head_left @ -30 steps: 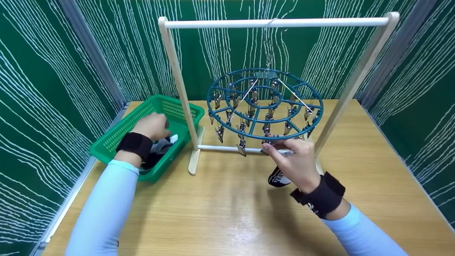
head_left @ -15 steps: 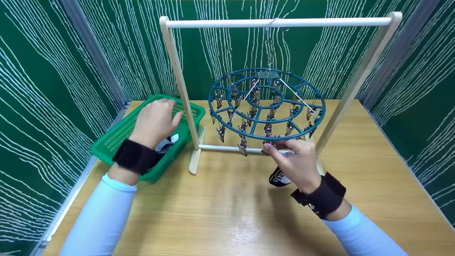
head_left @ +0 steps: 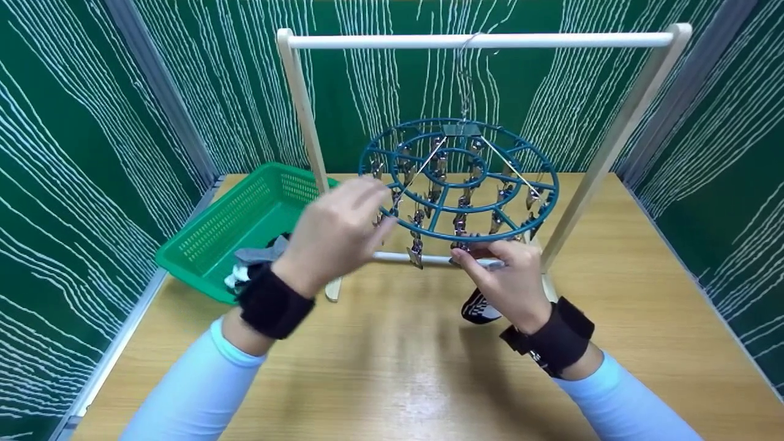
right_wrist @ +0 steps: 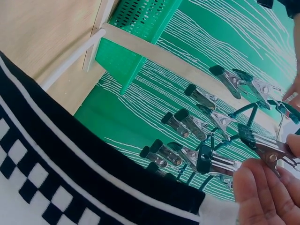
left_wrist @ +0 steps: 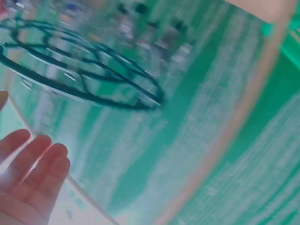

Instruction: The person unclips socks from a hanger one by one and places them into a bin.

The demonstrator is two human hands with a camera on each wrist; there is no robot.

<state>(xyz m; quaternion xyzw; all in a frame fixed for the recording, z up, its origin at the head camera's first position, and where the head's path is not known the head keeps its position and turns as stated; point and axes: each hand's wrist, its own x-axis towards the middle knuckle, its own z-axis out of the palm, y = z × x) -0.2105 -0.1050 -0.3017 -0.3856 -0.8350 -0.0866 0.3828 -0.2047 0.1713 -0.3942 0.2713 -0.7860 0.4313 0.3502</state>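
A: Start big. What's on the worktop [head_left: 398, 367]?

B: A wooden rack [head_left: 478, 40] with a round teal clip hanger [head_left: 458, 177] hooked on its top bar, and a green basket [head_left: 245, 211] to the left holding a few more socks [head_left: 257, 257].

A: And the hands?

B: The right hand [head_left: 505, 275] pinches a metal clip [right_wrist: 269, 149] on the hanger's near rim and grips a black-and-white checked sock [right_wrist: 70, 183], which hangs below that hand. The left hand [head_left: 334, 236] is empty, fingers loosely spread, raised in front of the hanger's left side.

A: What might go wrong?

B: I'd judge the hanger swings freely on its hook, so a knock from the left hand could pull the clip off the sock's cuff. A shallow bite could also let the sock drop.
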